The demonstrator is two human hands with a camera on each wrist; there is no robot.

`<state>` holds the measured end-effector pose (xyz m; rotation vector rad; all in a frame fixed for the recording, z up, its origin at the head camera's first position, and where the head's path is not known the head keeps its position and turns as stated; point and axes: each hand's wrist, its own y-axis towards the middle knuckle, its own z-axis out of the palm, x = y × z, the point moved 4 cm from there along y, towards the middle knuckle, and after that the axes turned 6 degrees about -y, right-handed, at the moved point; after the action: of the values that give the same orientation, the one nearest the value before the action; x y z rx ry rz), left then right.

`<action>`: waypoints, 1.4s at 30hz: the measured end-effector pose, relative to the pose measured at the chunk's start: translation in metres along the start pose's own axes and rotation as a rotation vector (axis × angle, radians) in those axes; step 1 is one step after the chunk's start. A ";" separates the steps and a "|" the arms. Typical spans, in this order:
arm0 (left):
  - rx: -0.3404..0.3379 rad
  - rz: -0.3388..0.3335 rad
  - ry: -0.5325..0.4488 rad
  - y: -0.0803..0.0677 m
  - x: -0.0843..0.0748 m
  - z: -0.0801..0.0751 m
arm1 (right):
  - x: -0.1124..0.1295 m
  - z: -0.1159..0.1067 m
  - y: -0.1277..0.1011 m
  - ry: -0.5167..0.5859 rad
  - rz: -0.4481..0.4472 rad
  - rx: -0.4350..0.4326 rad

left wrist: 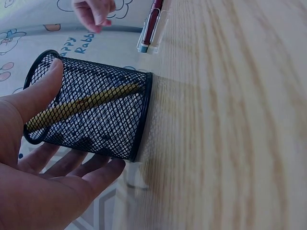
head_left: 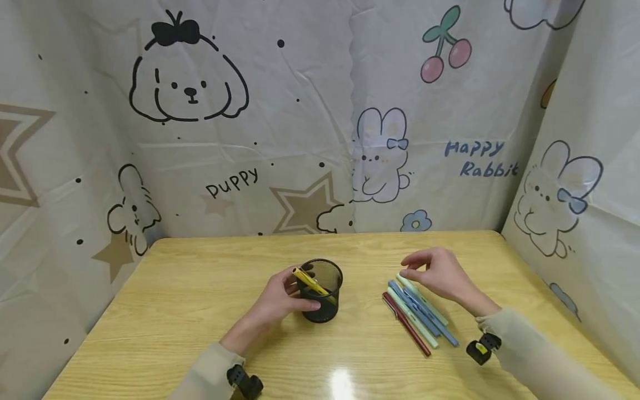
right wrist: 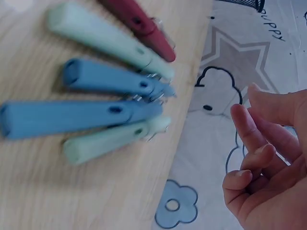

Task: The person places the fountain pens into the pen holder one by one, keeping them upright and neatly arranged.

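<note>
My left hand [head_left: 276, 300] holds a black mesh pen holder [head_left: 321, 314], thumb on one side and curled fingers around the other. The holder stands upright on the table. Inside it leans a yellow pen [head_left: 311, 281], its upper end above the rim; the mesh shows its full length in the left wrist view. Over the far ends of a row of pens hovers my right hand [head_left: 441, 275], fingers loosely bent and nothing between them. That row has a dark red pen [head_left: 407, 326], two light green pens [right wrist: 103, 36] and two blue pens [right wrist: 67, 117], lying close together.
The pens and holder share a light wooden table [head_left: 200, 278], with the holder left of the pens. A printed cloth [head_left: 300, 111] hangs behind the table's far edge and along both sides. A small black camera sits on each wrist.
</note>
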<state>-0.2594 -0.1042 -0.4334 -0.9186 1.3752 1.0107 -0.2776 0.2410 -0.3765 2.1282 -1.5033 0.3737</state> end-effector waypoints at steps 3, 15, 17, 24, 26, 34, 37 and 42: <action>0.004 0.002 0.006 -0.001 -0.002 -0.002 | -0.006 -0.002 -0.003 -0.010 -0.003 0.024; 0.007 -0.005 0.028 0.000 -0.002 -0.002 | -0.029 -0.007 -0.014 -0.068 0.001 0.161; 0.004 -0.012 0.030 0.001 -0.002 -0.002 | -0.034 -0.006 -0.016 -0.067 0.007 0.184; 0.001 -0.019 0.029 0.001 -0.003 -0.001 | -0.045 -0.001 -0.021 -0.066 -0.005 0.237; -0.004 -0.024 0.022 0.000 -0.003 -0.001 | -0.047 0.000 -0.020 -0.064 -0.015 0.243; -0.007 -0.026 0.025 -0.001 -0.003 -0.001 | -0.063 0.006 -0.021 0.030 0.012 0.267; -0.004 -0.025 0.027 -0.001 -0.003 -0.001 | -0.067 0.008 -0.023 0.079 0.028 0.275; -0.002 -0.019 0.024 -0.001 -0.003 -0.001 | -0.068 0.011 -0.024 0.132 0.045 0.285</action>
<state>-0.2585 -0.1052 -0.4302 -0.9458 1.3829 0.9894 -0.2798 0.2956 -0.4251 2.2348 -1.4970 0.7693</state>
